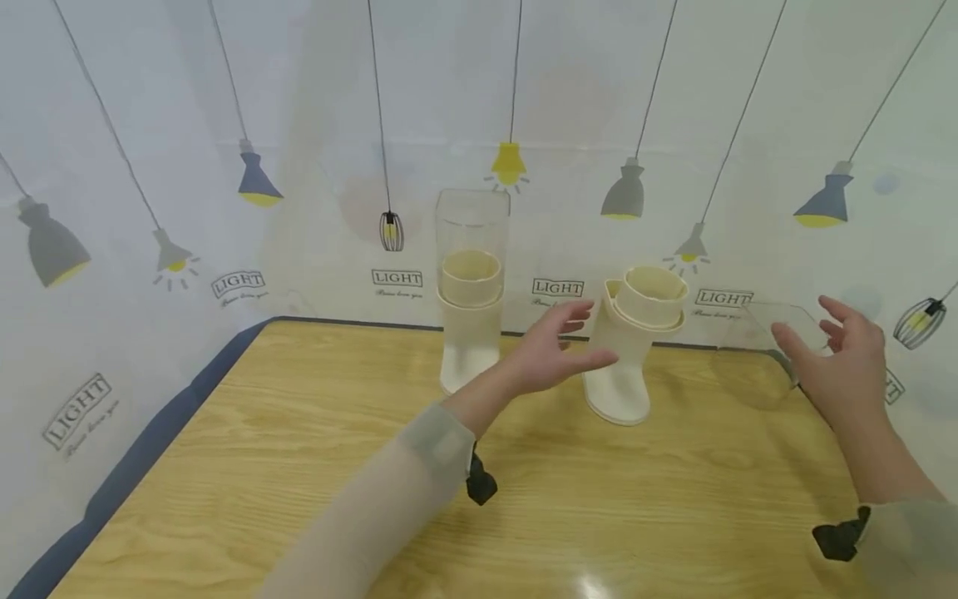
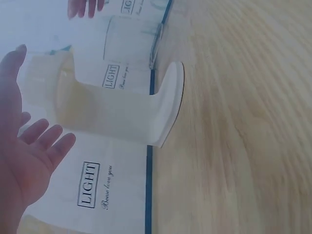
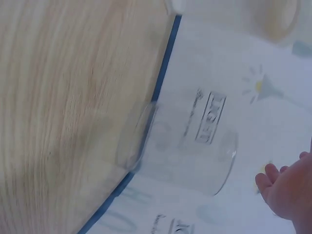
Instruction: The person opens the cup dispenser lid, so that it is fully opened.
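Note:
A cream-coloured stand (image 1: 619,370), with a round collar on top and a flat curved foot, stands upright on the table. My left hand (image 1: 550,349) is close beside its left side, fingers and thumb spread with nothing between them. In the left wrist view the same stand (image 2: 112,109) shows just past the fingertips. To its right is a clear, see-through container (image 1: 752,370), standing on the table near the back edge. Over that container's right side hovers my right hand (image 1: 841,358), fingers spread and holding nothing. The right wrist view shows the container (image 3: 190,163) apart from the fingers.
A second cream stand (image 1: 471,341) is further left, a clear tall container (image 1: 473,212) fitted over its collar. Behind the wooden table (image 1: 299,466) hangs a pale cloth (image 1: 314,208) printed with lamps.

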{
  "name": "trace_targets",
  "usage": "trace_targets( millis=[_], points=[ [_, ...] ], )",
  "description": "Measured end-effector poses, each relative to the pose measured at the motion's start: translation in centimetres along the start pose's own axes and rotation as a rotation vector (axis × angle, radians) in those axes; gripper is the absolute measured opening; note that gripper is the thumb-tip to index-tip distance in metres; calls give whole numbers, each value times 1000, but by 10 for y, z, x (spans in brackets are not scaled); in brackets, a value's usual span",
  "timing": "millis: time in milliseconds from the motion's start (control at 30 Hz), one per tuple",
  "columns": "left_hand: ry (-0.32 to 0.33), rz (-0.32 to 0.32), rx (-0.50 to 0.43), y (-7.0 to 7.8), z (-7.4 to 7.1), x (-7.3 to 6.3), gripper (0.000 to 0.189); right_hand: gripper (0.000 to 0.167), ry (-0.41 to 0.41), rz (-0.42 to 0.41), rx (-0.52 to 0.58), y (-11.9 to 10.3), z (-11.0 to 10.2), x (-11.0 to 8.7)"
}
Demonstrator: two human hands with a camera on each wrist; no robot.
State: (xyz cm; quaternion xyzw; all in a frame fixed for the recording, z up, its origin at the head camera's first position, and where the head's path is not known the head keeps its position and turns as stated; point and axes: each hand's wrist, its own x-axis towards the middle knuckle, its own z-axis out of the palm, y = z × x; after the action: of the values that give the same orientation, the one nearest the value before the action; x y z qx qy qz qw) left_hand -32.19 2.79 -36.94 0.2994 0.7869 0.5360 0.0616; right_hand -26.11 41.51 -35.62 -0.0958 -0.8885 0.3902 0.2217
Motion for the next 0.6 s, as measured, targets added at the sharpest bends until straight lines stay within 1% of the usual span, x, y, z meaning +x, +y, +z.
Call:
trace_targets(
  millis=[100, 200, 333, 400, 500, 600],
  points=[
    [-10, 35, 15, 6, -8, -21, 87, 83, -30, -31, 16, -16, 4, -18],
    [-12, 58, 16, 12, -16, -41, 81, 76, -43, -99, 42, -29, 9, -37],
    [-7, 89, 35, 18, -30, -68, 73, 66, -52, -237, 109, -49, 19, -60],
    [-7, 109, 41, 19, -37, -80, 69, 62, -60, -292, 129, -60, 23, -70],
    [-4, 130, 51, 19, -46, -95, 65, 59, -71, -372, 135, -76, 31, -84],
    [21, 139, 61, 17, -58, -111, 61, 58, -97, -456, 145, -89, 39, -94]
  ],
)
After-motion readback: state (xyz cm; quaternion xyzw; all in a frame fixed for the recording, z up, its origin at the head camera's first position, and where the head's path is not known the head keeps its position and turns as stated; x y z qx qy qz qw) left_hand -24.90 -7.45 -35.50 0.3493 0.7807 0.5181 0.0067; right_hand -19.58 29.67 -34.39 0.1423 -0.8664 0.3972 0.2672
